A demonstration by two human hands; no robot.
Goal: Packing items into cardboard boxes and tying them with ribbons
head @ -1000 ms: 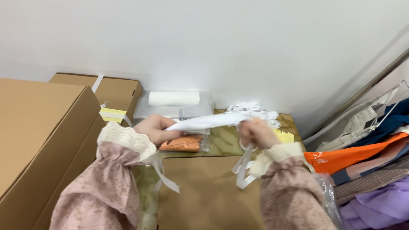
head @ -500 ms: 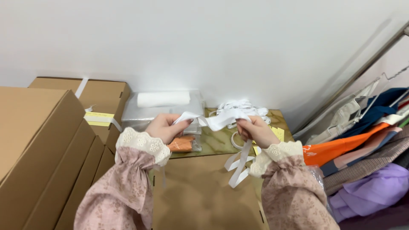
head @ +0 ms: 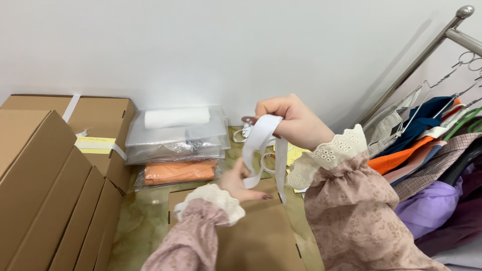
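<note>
Winding the white elastic band, between cardboard boxes and clothes rack.

Cardboard boxes (head: pixel 45 170) stand at my left, the clothes rack (head: pixel 427 55) at my right; my right hand (head: pixel 293 120) is clenched on the white elastic band (head: pixel 261 138) and now raised higher than half a second ago; my left hand (head: pixel 241 183) pinches its lower loop above the brown carton (head: pixel 261 236); next, I judge, another turn, keeping it flat.
</note>
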